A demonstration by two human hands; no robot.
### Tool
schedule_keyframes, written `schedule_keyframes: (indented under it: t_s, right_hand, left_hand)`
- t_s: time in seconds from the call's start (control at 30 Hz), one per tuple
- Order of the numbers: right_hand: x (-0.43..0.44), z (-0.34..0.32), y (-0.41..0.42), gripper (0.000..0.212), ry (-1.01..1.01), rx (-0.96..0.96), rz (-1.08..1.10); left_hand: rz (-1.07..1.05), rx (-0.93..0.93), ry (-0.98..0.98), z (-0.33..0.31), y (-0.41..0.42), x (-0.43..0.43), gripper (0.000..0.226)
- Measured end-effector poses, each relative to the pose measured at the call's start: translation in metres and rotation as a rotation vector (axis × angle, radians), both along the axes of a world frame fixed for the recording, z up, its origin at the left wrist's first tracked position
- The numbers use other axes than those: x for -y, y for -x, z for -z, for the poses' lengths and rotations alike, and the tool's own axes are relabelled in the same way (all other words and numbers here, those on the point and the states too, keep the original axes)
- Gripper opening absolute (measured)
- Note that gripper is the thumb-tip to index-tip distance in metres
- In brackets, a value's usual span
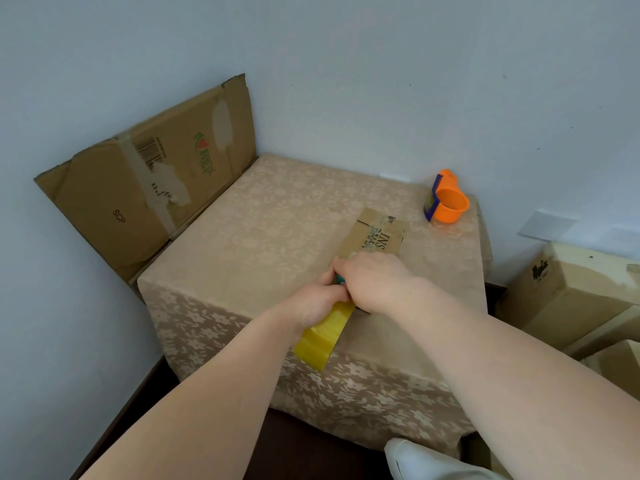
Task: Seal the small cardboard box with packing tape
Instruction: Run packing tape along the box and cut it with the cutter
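A small cardboard box (379, 233) with black lettering lies on the table (263, 237), which is covered by a beige floral cloth. A strip of clear tape runs along its top. My left hand (317, 303) grips a yellowish roll of packing tape (323, 336) just in front of the box's near end. My right hand (372, 280) rests fingers-down on the near end of the box, touching the roll; a small teal piece shows between both hands. What the right fingers pinch is hidden.
An orange and blue tape dispenser (446, 199) stands at the table's far right corner. A flattened large carton (145, 181) leans on the wall at the left. More cardboard boxes (568, 299) are stacked on the floor at the right.
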State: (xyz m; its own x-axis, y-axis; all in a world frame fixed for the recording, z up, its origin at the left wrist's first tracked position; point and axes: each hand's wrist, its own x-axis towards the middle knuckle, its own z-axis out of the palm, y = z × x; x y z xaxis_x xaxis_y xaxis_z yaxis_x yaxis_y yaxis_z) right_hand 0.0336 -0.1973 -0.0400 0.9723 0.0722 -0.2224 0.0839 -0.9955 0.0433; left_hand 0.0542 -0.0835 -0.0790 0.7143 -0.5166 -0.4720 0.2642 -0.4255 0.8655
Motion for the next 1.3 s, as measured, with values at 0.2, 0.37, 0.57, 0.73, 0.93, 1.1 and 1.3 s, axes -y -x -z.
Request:
schedule_keyframes:
  t_s: [0.2, 0.37, 0.57, 0.73, 0.93, 1.1, 1.3]
  right_hand:
    - [0.006, -0.004, 0.006, 0.030, 0.047, -0.039, 0.007]
    - [0.011, -0.007, 0.011, 0.025, 0.075, -0.070, 0.023]
    - [0.022, -0.006, 0.012, 0.025, 0.177, -0.182, 0.094]
    - [0.038, 0.006, 0.016, 0.023, 0.171, -0.266, 0.170]
    - [0.055, 0.022, 0.024, 0.028, 0.161, -0.413, 0.263]
    - [0.066, 0.034, 0.021, 0.030, 0.051, -0.306, 0.370]
    - [0.065, 0.034, 0.009, 0.032, -0.157, 0.021, 0.521]
  left_hand:
    - [-0.007, 0.027, -0.034, -0.005, 0.004, 0.002, 0.081]
    - [-0.019, 0.062, -0.063, -0.005, 0.004, 0.002, 0.072]
    - [-0.022, 0.050, -0.079, -0.009, 0.007, 0.003, 0.073]
    - [0.005, 0.063, -0.089, -0.012, 0.009, 0.006, 0.071]
    - [-0.013, 0.033, -0.102, -0.012, 0.006, 0.004, 0.080]
    - [-0.084, 0.105, -0.207, -0.010, 0.001, 0.002, 0.087]
    - [-0.157, 0.139, -0.234, -0.013, -0.009, -0.001, 0.084]
